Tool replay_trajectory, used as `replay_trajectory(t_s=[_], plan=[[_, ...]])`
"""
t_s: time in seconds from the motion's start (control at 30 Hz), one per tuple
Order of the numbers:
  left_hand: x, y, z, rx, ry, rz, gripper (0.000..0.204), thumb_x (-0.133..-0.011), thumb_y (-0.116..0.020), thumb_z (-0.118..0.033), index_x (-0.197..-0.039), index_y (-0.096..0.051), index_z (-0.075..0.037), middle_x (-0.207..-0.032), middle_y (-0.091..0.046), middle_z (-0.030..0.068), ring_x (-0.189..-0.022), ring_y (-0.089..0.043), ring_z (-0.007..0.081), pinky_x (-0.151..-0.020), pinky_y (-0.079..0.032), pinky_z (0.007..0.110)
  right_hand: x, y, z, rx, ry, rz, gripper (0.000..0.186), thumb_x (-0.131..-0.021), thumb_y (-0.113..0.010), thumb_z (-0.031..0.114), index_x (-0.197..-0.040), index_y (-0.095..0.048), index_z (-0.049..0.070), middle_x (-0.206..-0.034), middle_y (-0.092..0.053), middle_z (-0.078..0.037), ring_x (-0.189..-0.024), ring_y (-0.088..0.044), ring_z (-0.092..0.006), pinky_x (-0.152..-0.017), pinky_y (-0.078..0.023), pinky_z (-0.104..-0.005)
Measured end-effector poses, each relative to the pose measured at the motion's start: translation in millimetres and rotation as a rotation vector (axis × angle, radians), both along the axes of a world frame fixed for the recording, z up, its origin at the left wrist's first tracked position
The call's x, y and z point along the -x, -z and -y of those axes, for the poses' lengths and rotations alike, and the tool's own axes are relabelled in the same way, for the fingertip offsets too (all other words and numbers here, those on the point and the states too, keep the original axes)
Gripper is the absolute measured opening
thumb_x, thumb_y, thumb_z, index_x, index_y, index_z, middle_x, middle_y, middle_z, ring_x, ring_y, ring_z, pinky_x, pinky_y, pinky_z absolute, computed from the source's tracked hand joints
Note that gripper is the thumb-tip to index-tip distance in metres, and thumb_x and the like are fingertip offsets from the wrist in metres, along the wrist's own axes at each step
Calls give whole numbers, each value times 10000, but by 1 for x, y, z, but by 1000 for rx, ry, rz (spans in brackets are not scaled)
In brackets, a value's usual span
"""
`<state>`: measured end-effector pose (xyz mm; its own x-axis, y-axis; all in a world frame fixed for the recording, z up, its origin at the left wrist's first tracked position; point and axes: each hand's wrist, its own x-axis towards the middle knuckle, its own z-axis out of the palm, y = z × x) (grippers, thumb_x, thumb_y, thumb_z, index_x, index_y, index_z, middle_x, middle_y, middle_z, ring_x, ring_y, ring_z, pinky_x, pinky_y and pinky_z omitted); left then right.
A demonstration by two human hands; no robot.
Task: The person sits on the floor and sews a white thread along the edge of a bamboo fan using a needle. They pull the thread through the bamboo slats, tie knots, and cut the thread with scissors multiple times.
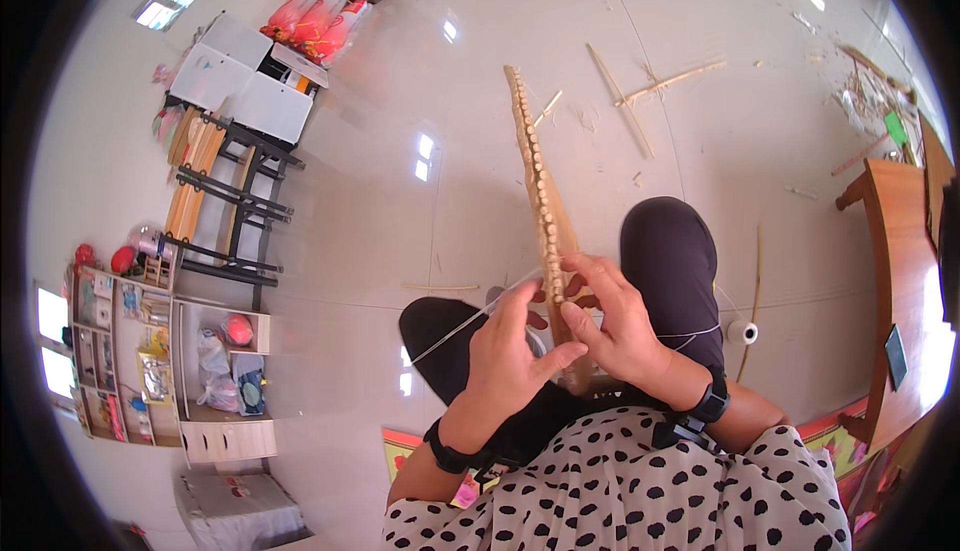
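Observation:
A mat of pale, thin stalks (541,183) laid side by side stands edge-on between my knees, its round cut ends forming a long row. My left hand (507,356) is closed about the near end from the left, the thumb lying across the edge. From the right, my right hand (617,323) pinches the same end between thumb and fingers; some fingertips are hidden behind the mat. White thread (455,335) runs taut over my left knee to my left fingers. More thread passes over my right knee toward a white spool (743,332) on the floor.
Loose stalks (668,82) and scraps lie on the tiled floor ahead. A wooden table (890,281) stands at the right. Along the left are shelves (222,371), folded black-legged frames (235,191), white boxes (240,81) and red bags (318,19).

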<state>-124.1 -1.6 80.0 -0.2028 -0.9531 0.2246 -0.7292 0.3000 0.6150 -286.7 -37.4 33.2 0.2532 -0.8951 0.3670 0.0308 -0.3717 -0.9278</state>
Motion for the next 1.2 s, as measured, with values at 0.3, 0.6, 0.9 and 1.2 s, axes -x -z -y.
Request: replay_trajectory(t_s=[0.3, 0.6, 0.9, 1.2], plan=[[-6, -9, 23, 104, -154, 239, 469, -777, -691, -94, -1211, -535, -4, -940, -643, 172, -822, -660, 332, -704, -521, 396, 3, 1, -8, -132, 40, -54, 457, -837, -589, -36, -1289, -531, 8, -1255, -529, -175, -972, -606, -244, -766, -562, -320], [-66, -13, 88, 93, -388, 221, 270, -828, -694, -198, -1053, -617, -71, -867, -681, 159, -824, -653, 369, -686, -509, 453, 20, -16, -23, -41, 46, -205, 292, -843, -612, -10, -1134, -625, -17, -1105, -636, -169, -845, -653, -242, -705, -548, -311], [-104, -57, 89, 142, -116, 294, 256, -845, -695, -154, -1074, -629, -60, -879, -679, 125, -802, -638, 293, -817, -456, 413, 27, -53, -16, 289, 266, -323, 337, -802, -636, -31, -1138, -613, -22, -1087, -642, -189, -924, -641, -330, -785, -527, -381], [-104, -84, 73, 71, 232, 508, 234, -864, -673, -167, -1097, -653, -152, -1010, -678, 19, -996, -618, 221, -1096, -270, 529, 12, -74, 3, 580, 331, -589, 465, -708, -750, 34, -1147, -602, -10, -1125, -611, -182, -1065, -548, -384, -915, -475, -449]])
